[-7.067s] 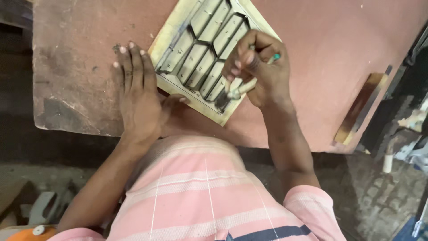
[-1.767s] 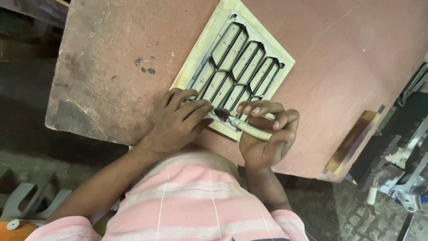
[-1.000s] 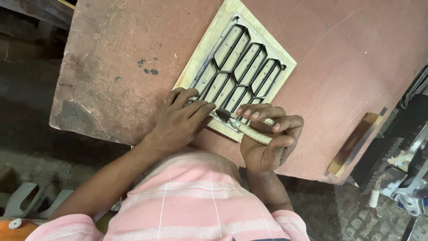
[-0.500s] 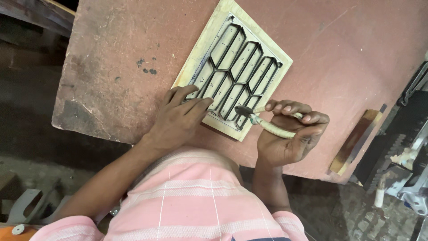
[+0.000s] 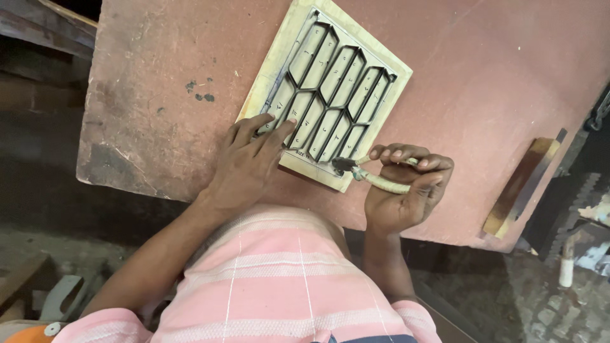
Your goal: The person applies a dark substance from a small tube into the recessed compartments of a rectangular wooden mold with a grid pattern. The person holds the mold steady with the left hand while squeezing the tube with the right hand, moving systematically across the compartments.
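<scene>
Since half a second earlier the right hand (image 5: 406,190) had drawn slightly nearer to the near corner of the pale wooden board set with dark steel strips bent into long hexagonal cells (image 5: 327,92), and the small tool with a cord-wrapped pale handle and dark metal head (image 5: 372,176) now had its head at that corner's edge. The right hand's fingers were curled closed around the handle, palm turned up, knuckles away from the board. The left hand (image 5: 248,165) lay flat and spread, holding nothing, its fingertips pressing on the board's near-left cells and its palm on the reddish-brown worn worktop (image 5: 483,70). The board lay at a slant on the worktop, close to its near edge, just beyond the person's pink striped shirt (image 5: 292,286). To the right of the board, well apart, a narrow wooden block with a dark metal strip (image 5: 524,184) lay by the worktop's edge.

By the look of it, the step in hand was working the steel strips with the tool while the board was held down. A next move would call for steady pressure from the left hand and careful placing of the tool's head on one strip.
</scene>
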